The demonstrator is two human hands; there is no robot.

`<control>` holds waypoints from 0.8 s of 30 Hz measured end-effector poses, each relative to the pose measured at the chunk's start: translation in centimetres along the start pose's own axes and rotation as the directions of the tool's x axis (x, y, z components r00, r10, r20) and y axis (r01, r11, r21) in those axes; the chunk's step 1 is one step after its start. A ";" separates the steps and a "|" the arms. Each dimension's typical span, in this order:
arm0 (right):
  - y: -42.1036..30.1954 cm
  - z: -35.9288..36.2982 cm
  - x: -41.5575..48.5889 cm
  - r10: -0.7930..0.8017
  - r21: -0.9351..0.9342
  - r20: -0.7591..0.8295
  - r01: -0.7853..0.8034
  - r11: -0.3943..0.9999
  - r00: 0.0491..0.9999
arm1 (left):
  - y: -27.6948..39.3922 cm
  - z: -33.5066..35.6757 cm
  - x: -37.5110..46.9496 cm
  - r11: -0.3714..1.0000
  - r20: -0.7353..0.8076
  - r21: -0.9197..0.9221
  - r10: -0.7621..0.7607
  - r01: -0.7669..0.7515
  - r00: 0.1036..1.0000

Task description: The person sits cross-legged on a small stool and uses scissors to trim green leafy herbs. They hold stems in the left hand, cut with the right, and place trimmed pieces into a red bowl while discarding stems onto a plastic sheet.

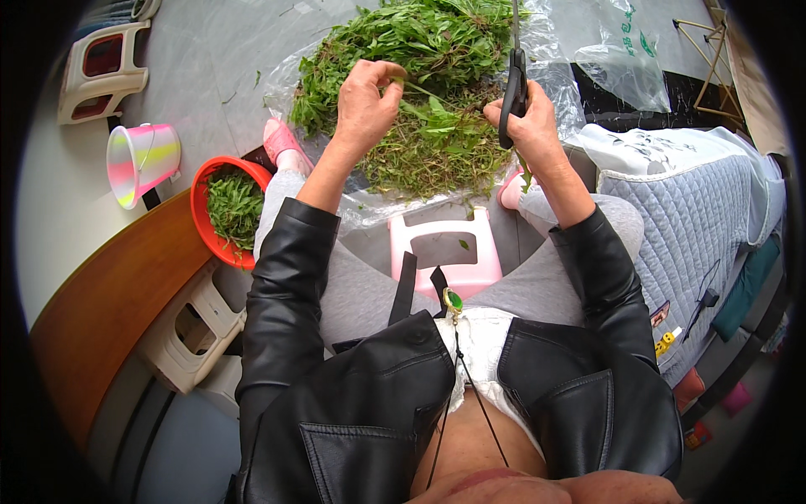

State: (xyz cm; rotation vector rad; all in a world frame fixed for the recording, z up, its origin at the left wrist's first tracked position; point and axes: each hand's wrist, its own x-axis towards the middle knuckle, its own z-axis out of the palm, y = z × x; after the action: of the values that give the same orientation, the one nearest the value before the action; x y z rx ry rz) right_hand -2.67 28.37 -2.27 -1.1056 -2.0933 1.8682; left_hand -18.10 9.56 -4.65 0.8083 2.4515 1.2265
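Note:
My left hand [370, 104] pinches a thin green plant stem [419, 87] between thumb and fingertips. In my right hand [535, 126] are black-handled scissors [515, 82], their blades pointing away from me. The thumb and fingertips of that hand also meet a plant with brownish roots [478, 113]; a leaf hangs below the palm. Beneath and beyond both hands is a large heap of leafy green plants [409, 44]. Nearer to me are loose, finer trimmings [434, 167]. Both lie on clear plastic sheeting [371, 211] spread over the floor.
A pink stool [445, 271] shows between my legs. To the left, an orange-red bucket [200, 217] holds greens beside a pastel bucket [135, 165] and a curved wooden edge [119, 277]. A beige stool [104, 72] stands farther off. A quilted cover [680, 195] lies at right.

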 end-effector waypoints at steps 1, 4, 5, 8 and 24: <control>0.1 0.0 0.0 -0.004 -0.024 -0.007 0.003 1.000 1.000 | 0.3 0.2 0.0 0.998 -0.109 0.026 0.066 -0.063 0.992; 0.3 0.1 0.1 -0.009 -0.069 -0.022 0.008 0.998 1.000 | 1.0 0.1 0.2 0.967 -0.215 0.026 0.251 -0.252 0.944; 0.3 0.1 0.1 -0.007 -0.066 -0.023 0.006 0.998 1.000 | 1.3 0.1 0.2 0.949 -0.216 0.010 0.309 -0.315 0.926; 0.3 0.2 0.0 -0.014 -0.093 -0.014 0.013 0.996 1.000 | 2.3 0.8 -0.5 0.919 -0.056 -0.018 0.393 -0.394 0.918; -0.1 0.7 -0.3 0.055 -0.116 0.045 -0.050 0.992 0.997 | 2.5 2.7 -1.6 0.925 0.278 -0.082 0.378 -0.370 0.883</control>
State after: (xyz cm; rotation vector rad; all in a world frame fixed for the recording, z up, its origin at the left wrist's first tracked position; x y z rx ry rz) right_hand -2.85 27.62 -2.17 -1.1625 -2.2446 1.8357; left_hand -14.68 11.57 -4.24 1.3980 2.0977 1.1567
